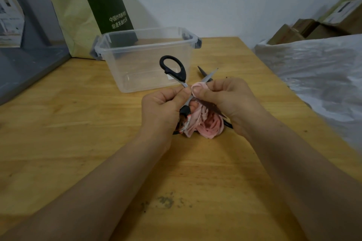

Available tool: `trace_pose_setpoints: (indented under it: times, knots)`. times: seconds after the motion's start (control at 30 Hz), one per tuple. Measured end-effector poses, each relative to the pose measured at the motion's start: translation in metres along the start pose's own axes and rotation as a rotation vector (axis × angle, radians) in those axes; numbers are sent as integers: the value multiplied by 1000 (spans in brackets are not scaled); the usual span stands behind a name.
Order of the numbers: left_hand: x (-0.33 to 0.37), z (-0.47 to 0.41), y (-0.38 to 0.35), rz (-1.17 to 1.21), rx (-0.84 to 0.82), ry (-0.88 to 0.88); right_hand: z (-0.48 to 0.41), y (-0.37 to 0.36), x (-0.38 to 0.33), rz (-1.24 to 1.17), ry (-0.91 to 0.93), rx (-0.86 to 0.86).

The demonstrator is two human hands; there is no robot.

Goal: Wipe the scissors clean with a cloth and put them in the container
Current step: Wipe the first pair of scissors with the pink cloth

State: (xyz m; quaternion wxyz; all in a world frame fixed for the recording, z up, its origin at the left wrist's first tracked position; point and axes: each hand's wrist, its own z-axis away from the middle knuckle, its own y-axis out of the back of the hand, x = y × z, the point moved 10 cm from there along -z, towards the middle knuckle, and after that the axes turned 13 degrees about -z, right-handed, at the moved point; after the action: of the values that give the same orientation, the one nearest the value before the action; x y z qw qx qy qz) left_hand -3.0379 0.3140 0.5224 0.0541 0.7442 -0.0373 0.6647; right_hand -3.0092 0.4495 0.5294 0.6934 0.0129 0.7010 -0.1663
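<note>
A person's left hand (pixel 162 107) pinches the grey metal shank of a pair of scissors (pixel 182 76) between thumb and curled fingers, just above a wooden desk (pixel 98 123). The scissors are spread open in an X: one smooth black oval handle loop stands up on the far side, the other black handle sits low against the left palm, and one slim, dull silver blade points far and right. The right hand (pixel 231 100) pinches a fold of pink cloth (pixel 207 125) round that blade close to where the two halves cross. The rest of the cloth hangs in soft, crumpled folds between the two hands, stained dark in places, and reaches down to the desk.

Just beyond the hands stands a clear plastic container (pixel 127 68), rectangular with rounded corners and grey latches at both ends, its top open. A dark pointed tip (pixel 202 71) lies on the desk right of the container; what it belongs to cannot be told. Far left, a creased pale green paper bag (pixel 78 15) with a dark green panel leans at the wall. To the right lies a wrinkled white plastic sheet (pixel 317 64), with brown cardboard boxes (pixel 305 29) behind it.
</note>
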Motion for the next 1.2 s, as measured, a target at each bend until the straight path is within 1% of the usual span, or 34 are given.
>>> trace_pose_setpoints:
  times: [0.13,0.17,0.27,0.3,0.43,0.47,0.6,0.67,0.73,0.77,0.8,0.83,0.9,0.93,1.0,1.1,1.13,1.2]
  knots:
    - [2,1,-3,3,-21,-10,-6,15,-3,-86,23,141]
    - [2,1,-4,1,-23,-12,-6,15,-3,-78,21,139]
    - [1,0,-2,-1,-14,-5,-2,1,4,-15,-33,17]
    - [0,-1,-1,-3,-10,-3,-1,-1,6,-21,-39,12]
    - [2,1,-4,-2,-28,-8,-6,19,-4,-174,13,166]
    - [2,2,-5,-4,-34,-7,-6,22,-4,-197,7,171]
    - [0,0,-2,9,-23,2,-1,1,9,-71,-73,-14]
    - [1,0,-4,17,-51,4,-4,4,6,-91,-49,35]
    - [3,2,-8,12,-75,-5,-9,16,3,-205,-25,132]
    - [3,2,-8,6,-74,-9,-11,22,3,-272,-24,163]
    - [3,2,-8,1,-71,-12,-12,24,4,-289,-29,169]
    - [3,2,-8,1,-67,-10,-12,23,6,-245,-41,149]
    - [2,1,-5,19,-58,5,-8,8,11,-128,-80,37]
    - [2,1,-5,25,-56,13,-5,2,12,-105,-83,5]
    - [2,2,-5,30,-60,23,-7,5,7,-134,-54,42]
    - [2,1,-6,25,-64,23,-10,21,4,-324,-36,160]
    - [1,2,-6,22,-65,24,-11,23,5,-337,-41,169]
    - [1,2,-6,26,-69,30,-10,16,9,-236,-73,96]
